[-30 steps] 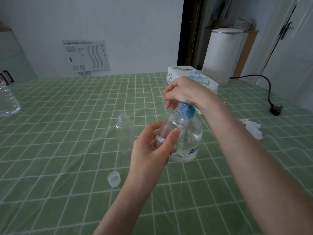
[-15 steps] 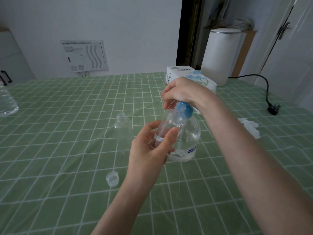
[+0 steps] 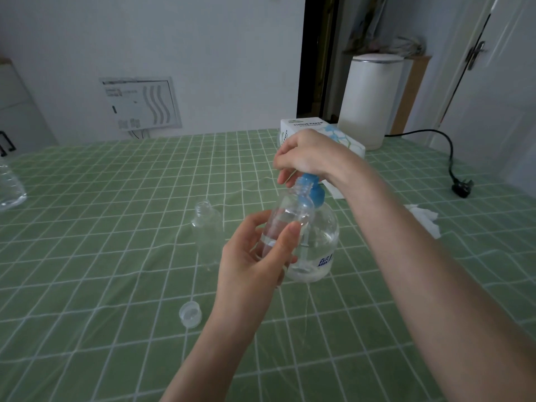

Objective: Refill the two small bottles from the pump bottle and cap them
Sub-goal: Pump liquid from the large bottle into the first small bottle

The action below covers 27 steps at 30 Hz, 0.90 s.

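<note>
Small bottle, clear and uncapped, is held tilted in the air with its mouth up against the nozzle of the pump bottle, which stands on the green checked table. The left hand wraps fingers and thumb around the small bottle's body. The right hand is curled down over the blue pump head.

Over the past second almost nothing has shifted: both hands keep the same grip, and the thin layer of liquid in the held bottle looks no higher. That suggests the first refill is still in progress, with most of the filling left.

The second small bottle stands open just to the left, seemingly empty. One loose cap lies nearer the person.
</note>
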Motion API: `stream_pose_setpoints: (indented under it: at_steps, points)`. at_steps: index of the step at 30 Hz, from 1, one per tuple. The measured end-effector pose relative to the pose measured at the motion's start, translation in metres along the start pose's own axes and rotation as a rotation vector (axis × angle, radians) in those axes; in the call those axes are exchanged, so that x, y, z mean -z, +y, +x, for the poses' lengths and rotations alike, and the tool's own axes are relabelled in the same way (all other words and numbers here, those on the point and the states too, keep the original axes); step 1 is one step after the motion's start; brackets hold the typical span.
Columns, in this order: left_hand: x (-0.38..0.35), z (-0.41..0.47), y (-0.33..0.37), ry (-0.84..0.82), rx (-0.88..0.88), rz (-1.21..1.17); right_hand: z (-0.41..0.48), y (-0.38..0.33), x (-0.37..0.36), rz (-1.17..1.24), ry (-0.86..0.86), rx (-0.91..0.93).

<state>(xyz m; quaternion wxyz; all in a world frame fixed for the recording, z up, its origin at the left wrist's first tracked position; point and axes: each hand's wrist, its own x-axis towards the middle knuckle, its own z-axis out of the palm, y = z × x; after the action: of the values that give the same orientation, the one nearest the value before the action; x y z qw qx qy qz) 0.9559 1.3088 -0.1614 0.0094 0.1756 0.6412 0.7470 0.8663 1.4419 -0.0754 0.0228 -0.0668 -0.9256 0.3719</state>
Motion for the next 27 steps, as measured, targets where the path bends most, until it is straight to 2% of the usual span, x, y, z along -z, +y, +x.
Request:
stream_pose_setpoints:
  at_steps: [11,27]
  points:
    - [0.0007,-0.0017,-0.0012,0.005,0.029,0.007,-0.0012,0.0054,-0.0063,-0.014,-0.061,-0.043]
    - [0.0005,-0.0006,0.0005,0.003,0.014,0.007,-0.0036,-0.0012,-0.0012,0.005,-0.060,-0.015]
